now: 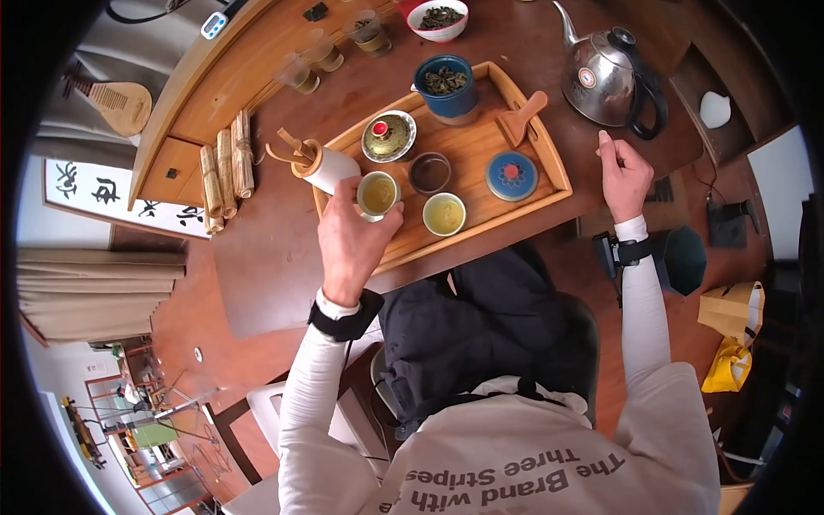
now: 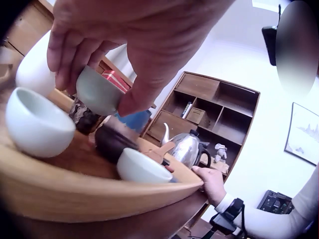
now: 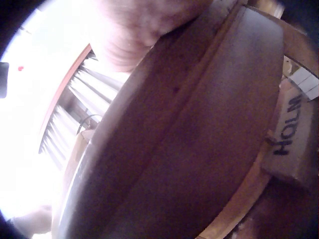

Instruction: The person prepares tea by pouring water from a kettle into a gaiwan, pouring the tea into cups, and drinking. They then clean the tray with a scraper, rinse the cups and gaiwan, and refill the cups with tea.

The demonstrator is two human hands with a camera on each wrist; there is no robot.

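My left hand (image 1: 348, 236) pinches a small pale teacup (image 1: 378, 192) by its rim between thumb and fingers, with yellowish tea inside. In the left wrist view this cup (image 2: 98, 92) is raised above the wooden tray (image 2: 94, 196). Below it are two more pale cups, one on the left (image 2: 40, 124) and one nearer the tray's corner (image 2: 144, 167); the latter cup (image 1: 445, 214) holds light tea. A dark cup (image 1: 430, 173) sits beside them. My right hand (image 1: 625, 176) rests at the table's edge near the kettle, fingers loosely curled around nothing.
On the tray stand a lidded bowl (image 1: 389, 137), a blue jar of leaves (image 1: 446, 90), a blue lid (image 1: 512, 176) and a wooden scoop (image 1: 522, 118). A white tool holder (image 1: 330, 169) overlaps its left edge. A metal kettle (image 1: 601, 81) stands at right.
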